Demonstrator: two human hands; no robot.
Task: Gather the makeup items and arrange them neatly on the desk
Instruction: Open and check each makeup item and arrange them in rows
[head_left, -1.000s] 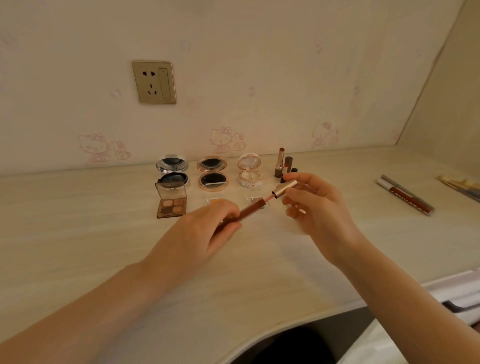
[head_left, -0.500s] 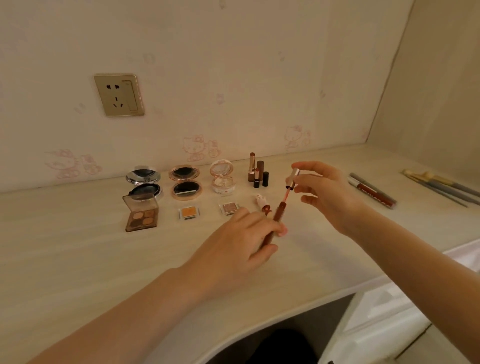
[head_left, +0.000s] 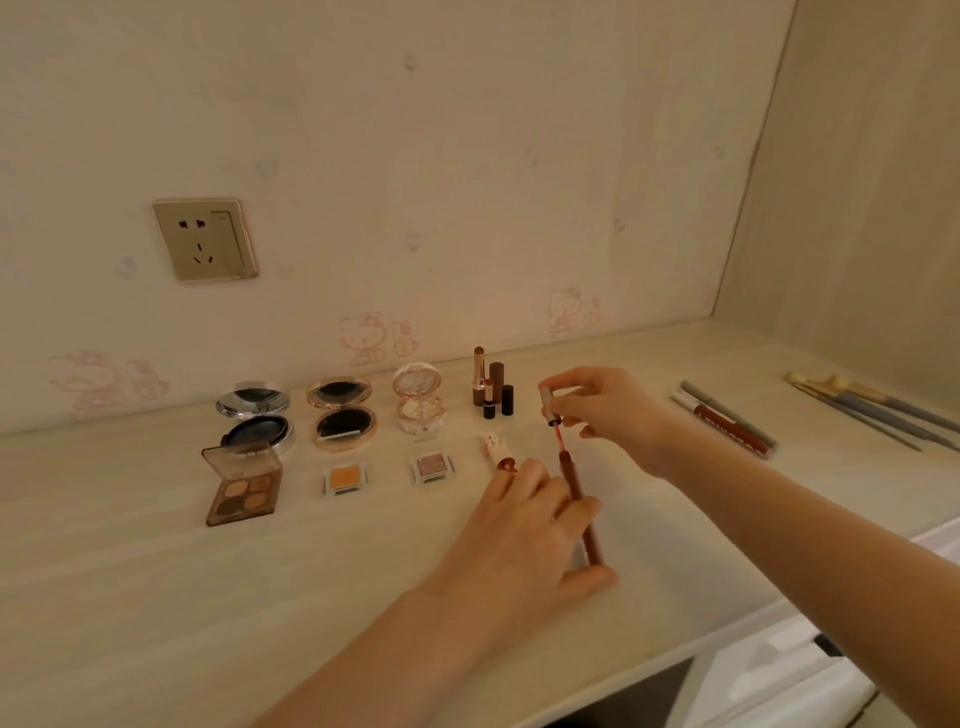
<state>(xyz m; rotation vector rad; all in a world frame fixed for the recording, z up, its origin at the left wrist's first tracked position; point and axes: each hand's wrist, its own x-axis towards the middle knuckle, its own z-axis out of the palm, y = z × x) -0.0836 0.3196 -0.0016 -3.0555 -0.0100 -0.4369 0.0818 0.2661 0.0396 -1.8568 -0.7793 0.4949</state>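
The left hand (head_left: 519, 540) grips a brown lip-gloss tube (head_left: 577, 483) above the table (head_left: 130, 571). The right hand (head_left: 615, 410) pinches the wand cap (head_left: 545, 401), its thin stem reaching the tube's mouth. Open compacts (head_left: 343, 415) stand in a row behind.

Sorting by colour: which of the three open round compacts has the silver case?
The leftmost compact, just behind the four-shade eyeshadow palette; the middle compact is rose gold, the right compact pale and clear.
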